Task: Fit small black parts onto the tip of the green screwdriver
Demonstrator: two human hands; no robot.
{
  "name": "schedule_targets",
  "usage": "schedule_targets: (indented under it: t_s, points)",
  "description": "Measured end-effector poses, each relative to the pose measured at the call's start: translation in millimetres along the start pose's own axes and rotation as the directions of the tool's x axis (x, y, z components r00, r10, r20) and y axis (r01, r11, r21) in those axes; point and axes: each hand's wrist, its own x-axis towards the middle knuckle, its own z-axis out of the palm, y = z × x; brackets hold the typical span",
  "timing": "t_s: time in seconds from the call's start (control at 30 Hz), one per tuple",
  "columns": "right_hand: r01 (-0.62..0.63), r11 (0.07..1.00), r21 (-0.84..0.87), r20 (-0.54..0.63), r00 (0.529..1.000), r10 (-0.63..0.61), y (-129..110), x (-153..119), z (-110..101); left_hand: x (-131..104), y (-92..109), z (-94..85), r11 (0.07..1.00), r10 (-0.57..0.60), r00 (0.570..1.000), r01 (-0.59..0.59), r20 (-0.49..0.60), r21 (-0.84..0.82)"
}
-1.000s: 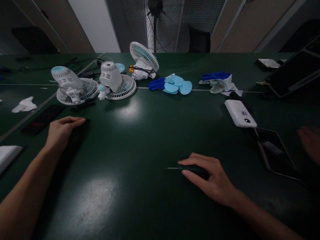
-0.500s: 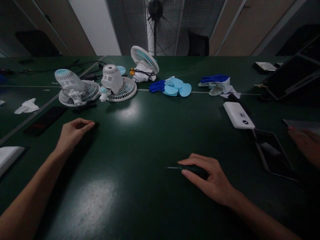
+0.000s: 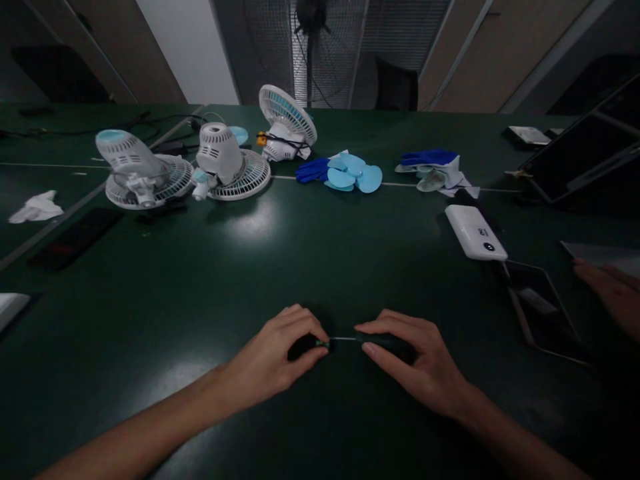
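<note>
My right hand [image 3: 415, 360] is wrapped round the dark handle of a screwdriver [image 3: 387, 343], whose thin metal shaft points left, low over the green table [image 3: 320, 267]. Directly left of it, my left hand [image 3: 290, 347] pinches a small dark green piece [image 3: 323, 344] between thumb and fingertips. The piece is at the tip of the shaft; whether they touch is too small to tell. Fingers hide most of the piece.
Small white fans [image 3: 233, 163] stand at the back left. Light blue fan blades [image 3: 354, 175] lie by blue gloves [image 3: 313, 171]. At right are a white power bank [image 3: 475, 232], a phone [image 3: 543, 310] and another person's hand [image 3: 607, 290].
My left hand has moved right and toward me, from near the fans to the screwdriver tip, with the small piece in its fingers. My right hand has hardly moved.
</note>
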Motion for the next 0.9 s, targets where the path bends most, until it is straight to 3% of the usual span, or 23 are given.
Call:
schedule_targets:
  t_s: [0.27,0.77,0.9]
  points:
    - [0.027,0.999,-0.039,0.002,1.000,-0.027,2.6,-1.3,-0.2,-2.1,-8.8,-0.2,0.999,0.048,0.999,-0.048,0.010,0.020]
    - [0.060,0.991,-0.116,0.006,0.998,-0.059,-0.4,-0.5,3.9,-2.5,-11.2,0.0,0.999,0.031,1.000,-0.031,-0.001,-0.014]
    - [0.040,0.998,-0.039,0.043,0.998,-0.038,-0.4,0.6,3.8,-2.5,-12.1,0.3,0.999,0.035,0.999,-0.035,0.009,-0.003]
